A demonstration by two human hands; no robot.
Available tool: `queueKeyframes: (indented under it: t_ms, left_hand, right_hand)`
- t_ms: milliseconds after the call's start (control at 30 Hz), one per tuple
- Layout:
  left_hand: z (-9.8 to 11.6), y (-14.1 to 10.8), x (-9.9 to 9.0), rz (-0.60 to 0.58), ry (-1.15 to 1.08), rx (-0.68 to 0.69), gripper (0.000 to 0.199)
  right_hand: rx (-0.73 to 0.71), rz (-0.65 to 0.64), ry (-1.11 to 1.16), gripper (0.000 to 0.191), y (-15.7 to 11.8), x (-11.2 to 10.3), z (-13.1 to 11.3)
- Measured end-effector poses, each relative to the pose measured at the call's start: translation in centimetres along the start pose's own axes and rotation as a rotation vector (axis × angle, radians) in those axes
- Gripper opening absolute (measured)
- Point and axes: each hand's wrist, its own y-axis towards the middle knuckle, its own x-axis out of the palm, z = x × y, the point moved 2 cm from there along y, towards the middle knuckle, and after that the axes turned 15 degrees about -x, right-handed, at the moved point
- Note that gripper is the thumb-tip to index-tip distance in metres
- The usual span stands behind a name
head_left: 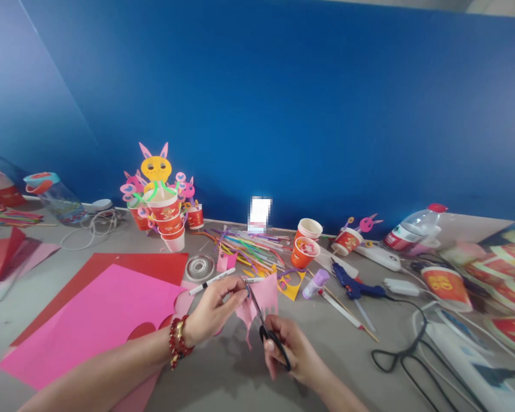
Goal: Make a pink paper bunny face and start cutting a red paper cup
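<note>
My left hand (217,309), with a red bead bracelet at the wrist, pinches light pink paper (266,294) near its upper left part. That paper has a ragged, cut lower edge and hangs above the table. Black-handled scissors (275,347) are in my right hand (289,349), with fingers in the handles. Their blades point up and left, across the pink paper toward my left fingertips. A bright pink sheet (98,326) lies over a red sheet (72,286) to the left of my hands.
Behind my hands are a tape roll (199,266), a marker (212,281) and colored sticks (257,246). Decorated cups (165,209) stand at the back left. Right of my hands lie a purple glue stick (316,284), a blue glue gun (354,283) and cables (401,355).
</note>
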Motion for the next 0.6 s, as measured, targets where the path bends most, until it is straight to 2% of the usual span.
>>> queueKeyframes:
  t_ms: [200,600]
  left_hand:
    - [0.71,-0.09,-0.04,-0.027,0.028,0.009,0.025]
    - [0.54,-0.06,0.01,-0.017,0.044,0.024,0.021]
  right_hand:
    - [0.007,0.025,-0.007,0.06,-0.04,0.09,-0.26]
    - [0.024,0.04,-0.012,0.061,0.03,0.14,-0.45]
